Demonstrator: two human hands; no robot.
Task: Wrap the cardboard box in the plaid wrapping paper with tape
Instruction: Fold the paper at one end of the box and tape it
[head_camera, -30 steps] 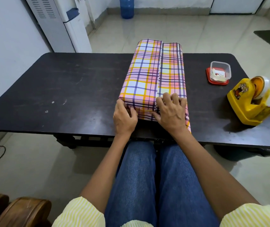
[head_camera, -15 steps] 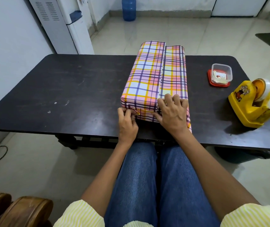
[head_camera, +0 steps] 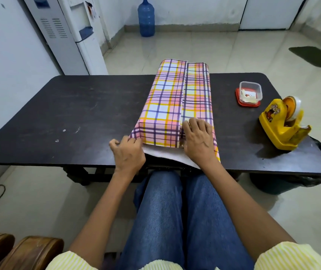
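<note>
Since half a second ago the left hand (head_camera: 128,152) has slid out toward the left along the near edge of the desk (head_camera: 77,114), drawing the loose end of the wrapping paper (head_camera: 155,131) with it. The paper's white underside (head_camera: 167,154) now shows below the plaid. The right hand (head_camera: 198,141) has stayed where it was.

The left hand's fingers are curled and pinch the near left corner of the paper, probably to pull the flap taut before folding it in. The right hand grips nothing. It lies palm down on the near end of the box (head_camera: 194,90), fingers spread over the lengthwise seam. That looks meant to stop the overlap springing open and to keep the parcel from sliding.

The box sits in the middle of the desk, running from the near edge to the far edge. It is fully covered, so no cardboard can be seen.

A yellow tape dispenser (head_camera: 284,123) stands near the right near corner, within the right hand's reach for sealing the end. A small plastic tub (head_camera: 250,93) sits just behind it.
</note>
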